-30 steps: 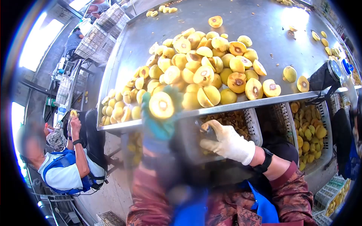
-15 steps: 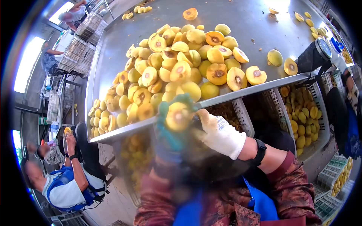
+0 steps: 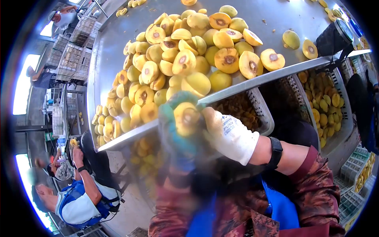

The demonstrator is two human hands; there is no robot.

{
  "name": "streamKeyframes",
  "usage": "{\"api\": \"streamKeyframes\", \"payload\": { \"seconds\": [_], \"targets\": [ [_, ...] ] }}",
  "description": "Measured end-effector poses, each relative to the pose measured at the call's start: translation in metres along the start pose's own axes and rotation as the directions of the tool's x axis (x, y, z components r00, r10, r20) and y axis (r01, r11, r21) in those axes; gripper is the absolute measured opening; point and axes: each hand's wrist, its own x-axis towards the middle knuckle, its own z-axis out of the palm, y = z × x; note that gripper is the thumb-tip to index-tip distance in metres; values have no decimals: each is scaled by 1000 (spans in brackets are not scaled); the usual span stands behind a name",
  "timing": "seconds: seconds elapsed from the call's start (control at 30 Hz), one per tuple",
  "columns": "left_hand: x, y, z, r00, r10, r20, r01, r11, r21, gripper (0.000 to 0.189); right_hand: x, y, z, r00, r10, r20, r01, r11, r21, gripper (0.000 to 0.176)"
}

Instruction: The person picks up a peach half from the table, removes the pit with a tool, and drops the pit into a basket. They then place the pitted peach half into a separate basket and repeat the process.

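Note:
Just over the near edge of the metal table (image 3: 272,80), my left hand (image 3: 173,126) in a green and blue glove is wrapped round a halved yellow fruit (image 3: 186,118), its cut face up and its pit area brown. Against the right side of that fruit is my right hand (image 3: 229,132) in a white glove, its fingers curled closed. Whatever the right fingers hold is hidden and blurred. A heap of yellow fruit halves (image 3: 184,62) lies on the table beyond my hands. Both hands are partly smeared.
Under the table edge stand a crate of darker pieces (image 3: 263,114) and a crate of yellow fruit (image 3: 342,106). A black container (image 3: 333,39) stands at the table's right. Another person (image 3: 79,197) sits at the left, and stacked crates (image 3: 71,61) stand at the upper left.
The camera view has shifted a little, with the table and heap appearing higher. My left hand still holds the fruit half, and my right hand stays beside it.

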Motion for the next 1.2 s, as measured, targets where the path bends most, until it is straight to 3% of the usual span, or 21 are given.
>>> {"api": "streamKeyframes", "payload": {
  "seconds": [0.1, 0.17, 0.27, 0.3, 0.4, 0.5, 0.6, 0.67, 0.77, 0.87, 0.97, 1.07, 1.1, 1.2],
  "targets": [
    [-2, 2, 4, 998, 64, -12, -64, 998, 26, 41, -4, 3, 7, 997, -61, -52, 64, 996, 55, 20],
    [-4, 8, 9, 997, -32, -77, 20, 988, -152, 36, -5, 7, 14, 993, -64, -97, 82, 977, 195, 23],
    [-7, 9, -3, 997, -51, 61, 57, 994, -91, 56, -4, -5, 0, 976, 122, 180, -179, 921, 346, 26],
    [-7, 10, -3, 997, -34, 67, 33, 999, 9, 57, -5, 2, 10, 992, 46, 114, -83, 932, 352, 24],
    [-10, 11, -6, 995, -67, 68, 71, 996, -47, 57, -8, 20, 36, 991, -135, -26, 136, 935, 329, 20],
    [-12, 14, -5, 994, -92, 52, 95, 994, -51, 59, -13, 21, 39, 977, -207, -48, 212, 936, 279, 23],
    [-14, 15, -3, 997, -73, 30, 71, 996, 58, 57, -16, 18, 38, 974, -224, -43, 228, 936, 270, 28],
    [-13, 15, -7, 997, -73, 32, 73, 997, 3, 55, -16, 13, 33, 985, -175, -1, 167, 937, 308, 28],
    [-14, 11, -8, 998, -23, 62, 32, 989, -147, 34, -19, 7, 30, 993, -93, 72, 60, 927, 370, 28],
    [-13, 14, -8, 992, -121, 39, 126, 981, -151, 33, -16, 6, 26, 985, -22, 171, -44, 928, 369, 32],
    [-8, 14, -17, 970, -187, 154, 208, 969, -134, 37, -17, 6, 29, 984, -4, 178, -65, 924, 377, 33],
    [-2, 11, -31, 919, -213, 332, 265, 957, -120, 43, -16, 6, 19, 931, 37, 364, -172, 922, 346, 38],
    [-2, 11, -29, 916, -264, 301, 323, 931, -168, 50, -14, 6, 16, 915, 36, 402, -215, 886, 410, 38],
    [-5, 16, -3, 985, -153, 73, 166, 961, -220, 52, -5, 0, 1, 856, 55, 514, -377, 747, 548, 37]
  ]
}}
